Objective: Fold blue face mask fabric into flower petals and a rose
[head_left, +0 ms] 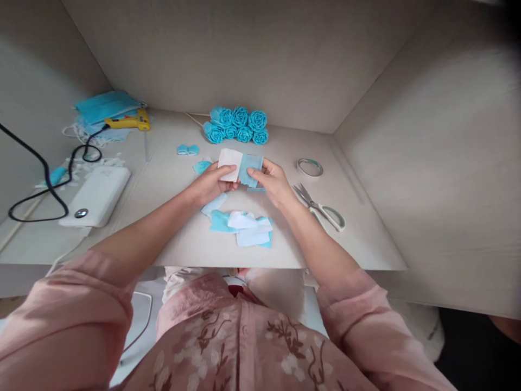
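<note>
Above the middle of the table, my left hand (pixel 214 181) pinches a white piece of mask fabric (pixel 230 163) between thumb and fingers. My right hand (pixel 271 179) has its thumb pressed on a light blue piece of mask fabric (pixel 250 168). The two pieces meet side by side; whether they are joined I cannot tell. Below my hands lies a loose pile of blue and white fabric pieces (pixel 244 228). Close to my left fingers are a blue cut piece (pixel 201 166) and a pale piece (pixel 215 205), both partly hidden. A small blue folded piece (pixel 188 150) rests farther left.
Several blue fabric roses (pixel 240 125) lie at the back. Scissors (pixel 319 208) and a tape roll (pixel 309 167) are on the right. A yellow glue gun (pixel 128 122), blue masks (pixel 106 106), a white power bank (pixel 97 196) and a black cable (pixel 38 220) occupy the left. Panels (pixel 220 54) enclose the table.
</note>
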A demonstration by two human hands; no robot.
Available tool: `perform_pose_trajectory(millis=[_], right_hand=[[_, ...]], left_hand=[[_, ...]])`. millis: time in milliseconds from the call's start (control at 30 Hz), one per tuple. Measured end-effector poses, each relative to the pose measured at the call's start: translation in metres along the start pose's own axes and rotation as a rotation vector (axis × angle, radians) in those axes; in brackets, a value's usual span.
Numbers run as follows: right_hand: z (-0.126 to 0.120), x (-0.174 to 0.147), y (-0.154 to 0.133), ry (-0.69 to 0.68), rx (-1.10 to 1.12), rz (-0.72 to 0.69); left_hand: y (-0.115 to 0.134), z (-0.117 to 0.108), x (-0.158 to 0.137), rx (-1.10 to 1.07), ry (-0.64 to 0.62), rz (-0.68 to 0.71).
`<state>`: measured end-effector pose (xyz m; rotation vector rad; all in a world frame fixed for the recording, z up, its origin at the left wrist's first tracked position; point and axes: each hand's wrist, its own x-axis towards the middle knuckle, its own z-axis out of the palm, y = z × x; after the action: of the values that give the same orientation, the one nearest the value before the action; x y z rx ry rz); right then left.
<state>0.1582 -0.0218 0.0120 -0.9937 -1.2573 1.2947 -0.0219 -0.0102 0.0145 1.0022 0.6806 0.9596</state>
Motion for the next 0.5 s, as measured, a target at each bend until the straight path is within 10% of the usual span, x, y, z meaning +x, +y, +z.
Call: perform_pose_trajectory(millis=[500], right_hand=[[-0.0009, 0.0002, 0.0003, -0.001, -0.027, 0.017]], left_hand=[[-0.0019, -0.0025, 0.0008, -0.002, 0.000, -0.007]])
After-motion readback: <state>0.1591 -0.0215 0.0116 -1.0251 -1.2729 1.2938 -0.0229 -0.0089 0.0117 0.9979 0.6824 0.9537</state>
